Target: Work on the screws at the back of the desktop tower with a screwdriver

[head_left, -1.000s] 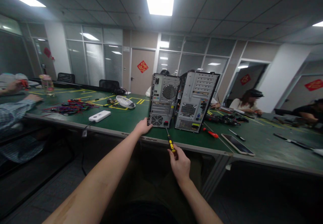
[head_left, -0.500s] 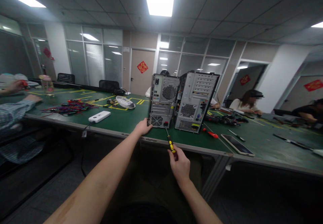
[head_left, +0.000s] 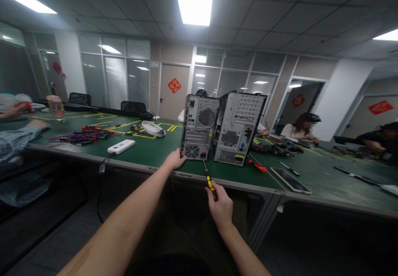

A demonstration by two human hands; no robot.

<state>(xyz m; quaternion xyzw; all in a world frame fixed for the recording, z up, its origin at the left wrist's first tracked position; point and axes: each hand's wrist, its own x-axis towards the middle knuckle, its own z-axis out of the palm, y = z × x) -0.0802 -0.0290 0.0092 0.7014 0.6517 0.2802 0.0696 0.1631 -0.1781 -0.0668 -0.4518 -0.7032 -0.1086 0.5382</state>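
Two computer cases stand upright side by side on the green table, backs toward me. My left hand [head_left: 174, 159] grips the lower left edge of the left computer case [head_left: 201, 137], beside its round fan grille. In my right hand [head_left: 220, 203] is a screwdriver [head_left: 209, 180] with a yellow and black handle. Its shaft points up at the bottom edge of that case's back, near the red socket; whether the tip sits in a screw is too small to tell. To the right, the second computer case [head_left: 239, 130] is untouched.
Right of the cases lie a red-handled tool [head_left: 258, 166], a phone [head_left: 290, 180], a thin screwdriver [head_left: 289, 168] and black cables [head_left: 276, 147]. On the left are a white power strip [head_left: 121, 146], a wire bundle [head_left: 83, 135] and a white racket-like object [head_left: 153, 129]. Other people sit at both sides.
The view has tilted slightly, so the scene sits a little lower. Both hands keep nearly the same places, the screwdriver still at the bottom of the left case.
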